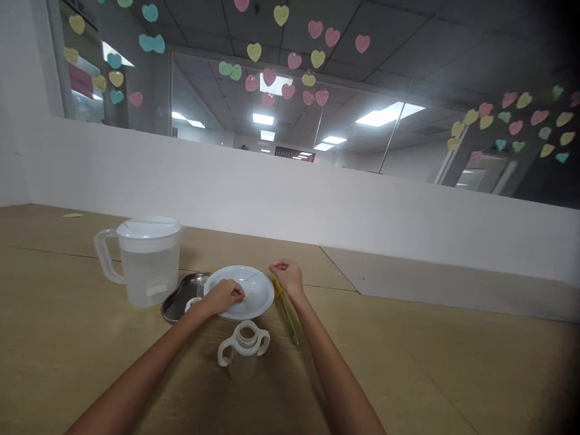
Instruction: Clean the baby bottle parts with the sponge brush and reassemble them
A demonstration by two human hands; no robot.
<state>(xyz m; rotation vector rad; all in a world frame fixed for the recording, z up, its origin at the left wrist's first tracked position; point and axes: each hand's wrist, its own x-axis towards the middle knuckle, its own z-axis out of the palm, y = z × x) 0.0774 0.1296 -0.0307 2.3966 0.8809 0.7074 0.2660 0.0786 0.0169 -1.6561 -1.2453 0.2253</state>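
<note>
My left hand [223, 296] is closed over the left side of a white bowl [265, 305], its fingertips pinched together low inside it. What they hold, if anything, is too small to make out. Above the bowl's right rim, my right hand [288, 277] pinches one end of a thin, pale stick-like piece [257, 275] that slants down into the bowl. In front of the bowl stands an uncapped clear baby bottle [243, 359] with two white side handles. Right of the bowl lies a slim yellow-and-green tool [287, 314], partly beneath my right hand; its kind is unclear.
A lidded clear pitcher [151, 266] holding liquid stands at the left. Between it and the bowl, a metal tray [174, 302] carries a white part [193, 303], partly behind my left hand. A white wall [272, 193] with a window closes off the wooden table's [408, 362] back.
</note>
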